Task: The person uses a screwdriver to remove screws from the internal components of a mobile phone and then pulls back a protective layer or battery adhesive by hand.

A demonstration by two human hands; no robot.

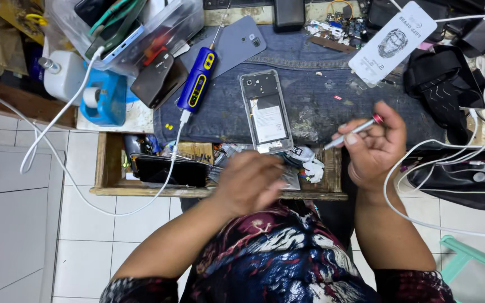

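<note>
Denim cloth (310, 106) covers a cluttered repair bench, with an open wooden drawer (108, 168) of parts below and white floor tiles beneath. An opened phone (266, 111) lies flat at the cloth's centre, back removed, touched by neither hand. It looks light, stiff and fragile; holding it by the long edges seems safest. The right hand (374, 148) pinches a slim screwdriver (353, 132), fingers closed round it. The left hand (251, 182) hovers over the drawer, fingers curled, contents not discernible. A blue electric screwdriver (197, 81) lies nearby.
</note>
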